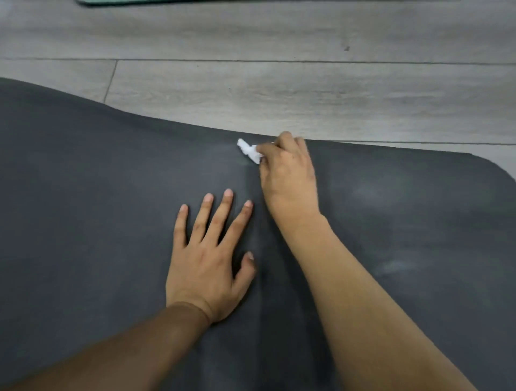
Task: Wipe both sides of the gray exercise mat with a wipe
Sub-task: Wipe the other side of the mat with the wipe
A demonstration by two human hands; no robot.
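The right hand (287, 173) has its grip closed around a crumpled white wipe (249, 151), fingers curled over most of it so that only a bunched end sticks out to the left of the knuckles. The wipe is pressed down on the gray exercise mat (97, 195), close to the mat's far edge, where the dark surface meets the floor (279, 92). The right forearm runs back from the wrist toward the lower right corner of the view, bare and lying low over the mat.

The left hand (209, 262) holds nothing: its grip is fully open, palm flat on the mat, four fingers spread and pointing away from the person, thumb tucked toward the right. It rests nearer the person than the right hand, just to the left of the right wrist and not touching it.

The mat fills the lower two thirds of the view, lying flat on the pale wood-look floor, with a rounded corner at the far right. Faint lighter smears show on its surface to the right of the right arm. At the very top left, a sliver of a green edged object (139, 2) lies on the floor, well apart from the mat.
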